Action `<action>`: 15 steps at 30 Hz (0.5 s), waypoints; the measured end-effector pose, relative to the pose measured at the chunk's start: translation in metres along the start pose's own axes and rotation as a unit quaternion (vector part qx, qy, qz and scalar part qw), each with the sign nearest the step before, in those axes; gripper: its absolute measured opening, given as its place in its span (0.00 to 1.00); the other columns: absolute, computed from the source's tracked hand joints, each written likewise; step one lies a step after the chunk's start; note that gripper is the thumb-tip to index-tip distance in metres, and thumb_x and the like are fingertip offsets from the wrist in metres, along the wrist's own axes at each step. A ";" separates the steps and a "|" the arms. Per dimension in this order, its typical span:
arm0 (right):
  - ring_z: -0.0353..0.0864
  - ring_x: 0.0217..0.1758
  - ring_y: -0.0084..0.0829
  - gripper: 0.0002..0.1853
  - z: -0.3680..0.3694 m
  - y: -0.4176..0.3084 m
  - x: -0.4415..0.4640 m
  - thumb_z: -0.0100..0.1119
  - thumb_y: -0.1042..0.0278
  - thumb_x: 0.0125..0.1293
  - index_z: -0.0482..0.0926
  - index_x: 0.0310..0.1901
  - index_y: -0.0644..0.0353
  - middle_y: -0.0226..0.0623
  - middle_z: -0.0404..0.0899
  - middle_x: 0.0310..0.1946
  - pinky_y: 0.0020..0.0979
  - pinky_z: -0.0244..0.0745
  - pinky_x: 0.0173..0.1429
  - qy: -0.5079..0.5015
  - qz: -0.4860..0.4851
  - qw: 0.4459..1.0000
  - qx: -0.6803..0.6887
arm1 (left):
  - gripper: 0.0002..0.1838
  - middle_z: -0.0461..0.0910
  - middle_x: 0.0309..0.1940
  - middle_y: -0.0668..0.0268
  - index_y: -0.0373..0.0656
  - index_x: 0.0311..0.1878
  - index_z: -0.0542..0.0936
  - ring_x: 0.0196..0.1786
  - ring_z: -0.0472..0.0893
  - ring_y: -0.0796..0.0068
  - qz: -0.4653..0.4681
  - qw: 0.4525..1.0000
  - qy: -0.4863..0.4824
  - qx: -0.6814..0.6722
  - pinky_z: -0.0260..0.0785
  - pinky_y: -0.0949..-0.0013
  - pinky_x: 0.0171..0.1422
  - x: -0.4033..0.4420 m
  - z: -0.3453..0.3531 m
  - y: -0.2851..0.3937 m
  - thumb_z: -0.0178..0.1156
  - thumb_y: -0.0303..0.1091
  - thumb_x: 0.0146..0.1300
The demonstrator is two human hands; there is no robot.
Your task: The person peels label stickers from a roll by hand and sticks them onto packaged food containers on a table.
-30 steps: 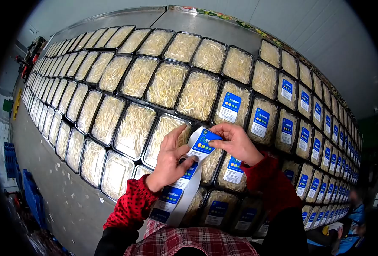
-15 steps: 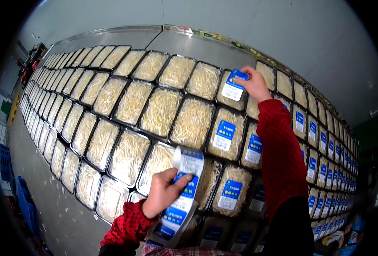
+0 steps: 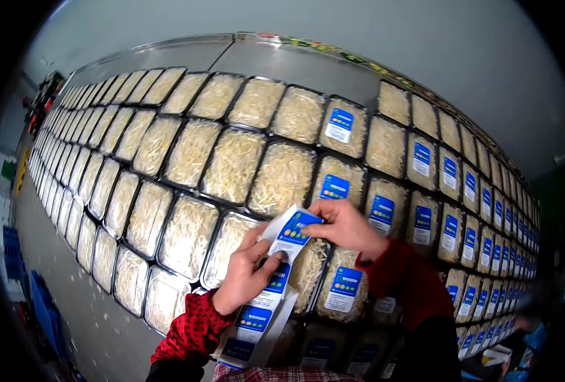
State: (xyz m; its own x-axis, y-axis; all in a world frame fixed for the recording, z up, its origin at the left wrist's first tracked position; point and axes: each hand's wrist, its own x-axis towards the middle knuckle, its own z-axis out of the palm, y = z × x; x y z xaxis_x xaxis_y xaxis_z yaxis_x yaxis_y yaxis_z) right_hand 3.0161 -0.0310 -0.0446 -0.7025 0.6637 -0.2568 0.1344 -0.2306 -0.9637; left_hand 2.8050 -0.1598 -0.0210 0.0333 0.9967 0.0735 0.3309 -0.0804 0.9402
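My left hand (image 3: 247,274) is closed on a strip of blue-and-white labels (image 3: 255,318) that hangs down toward my lap. The fingers of my right hand (image 3: 343,226) pinch the topmost label (image 3: 297,228) at the strip's upper end. Beneath both hands lie black trays of pale sprouts under clear film. One sprout tray (image 3: 284,177) just above the strip carries no label. Farther up, a tray in the back row bears a label (image 3: 340,125). Another labelled tray (image 3: 343,286) is just below my right hand.
Rows of sprout trays cover the metal table (image 3: 282,58), unlabelled at left and many labelled at right. Blue crates (image 3: 45,312) stand on the floor at left. Part of another person in blue (image 3: 534,344) shows at the lower right. A wall rises behind the table.
My right hand has come back from the back-row tray, where the label now lies flat, to the strip and pinches another label. My left hand keeps hold of the strip.
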 end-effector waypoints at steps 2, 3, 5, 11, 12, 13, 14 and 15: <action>0.79 0.41 0.17 0.12 0.013 -0.002 -0.020 0.71 0.75 0.63 0.81 0.46 0.67 0.30 0.84 0.38 0.23 0.75 0.46 0.029 -0.037 0.999 0.019 | 0.13 0.71 0.66 0.47 0.34 0.44 0.84 0.51 0.80 0.55 0.109 0.984 0.024 0.141 0.73 0.61 0.58 0.009 0.005 -0.007 0.71 0.28 0.58; 0.79 0.41 0.17 0.13 0.018 -0.008 -0.029 0.71 0.75 0.63 0.81 0.47 0.67 0.30 0.84 0.38 0.23 0.76 0.46 0.043 -0.040 0.998 0.021 | 0.11 0.78 0.57 0.50 0.35 0.44 0.84 0.46 0.81 0.59 0.124 0.988 0.005 0.089 0.75 0.64 0.51 0.018 0.009 -0.003 0.70 0.27 0.59; 0.81 0.41 0.20 0.13 0.021 -0.015 -0.048 0.70 0.76 0.63 0.82 0.48 0.68 0.36 0.86 0.39 0.26 0.78 0.44 0.135 -0.128 0.972 -0.145 | 0.08 0.84 0.39 0.56 0.35 0.41 0.84 0.35 0.80 0.71 -0.036 0.996 -0.084 0.016 0.74 0.70 0.40 0.027 0.014 0.014 0.70 0.28 0.60; 0.82 0.33 0.24 0.04 -0.112 -0.060 -0.045 0.62 0.74 0.67 0.81 0.40 0.65 0.37 0.84 0.34 0.27 0.80 0.38 0.346 -0.191 0.918 -0.038 | 0.11 0.77 0.20 0.75 0.33 0.33 0.84 0.26 0.68 0.90 -0.137 0.984 -0.098 -0.057 0.64 0.75 0.27 -0.006 0.050 0.003 0.73 0.32 0.63; 0.82 0.33 0.25 0.09 -0.152 -0.082 -0.032 0.65 0.71 0.66 0.81 0.45 0.64 0.37 0.84 0.35 0.29 0.81 0.41 0.351 -0.151 0.911 -0.152 | 0.09 0.79 0.25 0.68 0.32 0.38 0.84 0.29 0.72 0.84 -0.160 0.979 -0.101 -0.071 0.68 0.72 0.33 -0.014 0.053 -0.003 0.71 0.29 0.63; 0.82 0.33 0.25 0.09 -0.149 -0.074 -0.029 0.65 0.71 0.66 0.81 0.45 0.64 0.37 0.84 0.35 0.29 0.81 0.41 0.350 -0.153 0.912 -0.149 | 0.09 0.79 0.25 0.68 0.32 0.38 0.84 0.29 0.72 0.84 -0.161 0.980 -0.100 -0.067 0.68 0.72 0.33 -0.008 0.052 -0.003 0.71 0.29 0.63; 0.82 0.33 0.26 0.10 -0.136 -0.061 -0.020 0.66 0.70 0.66 0.81 0.46 0.65 0.36 0.84 0.34 0.29 0.80 0.42 0.236 -0.113 0.953 -0.150 | 0.08 0.80 0.29 0.65 0.32 0.40 0.84 0.33 0.74 0.79 -0.061 0.995 -0.067 -0.047 0.69 0.70 0.38 0.001 0.050 0.000 0.70 0.26 0.63; 0.81 0.33 0.26 0.12 -0.114 -0.052 -0.012 0.67 0.68 0.65 0.82 0.47 0.65 0.35 0.84 0.33 0.30 0.79 0.42 0.110 -0.067 0.980 -0.151 | 0.08 0.81 0.34 0.61 0.32 0.43 0.83 0.36 0.76 0.73 0.034 0.999 -0.029 -0.028 0.70 0.69 0.42 0.009 0.047 0.004 0.68 0.24 0.63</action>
State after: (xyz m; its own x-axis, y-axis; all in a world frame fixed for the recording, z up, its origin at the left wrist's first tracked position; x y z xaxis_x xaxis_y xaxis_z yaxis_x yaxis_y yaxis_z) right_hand 3.0974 0.0540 0.0006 -0.5647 0.8188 -0.1031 0.2751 0.0689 -0.9589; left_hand 2.8512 -0.1513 -0.0317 0.1081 0.9870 0.1193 0.2728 -0.1448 0.9511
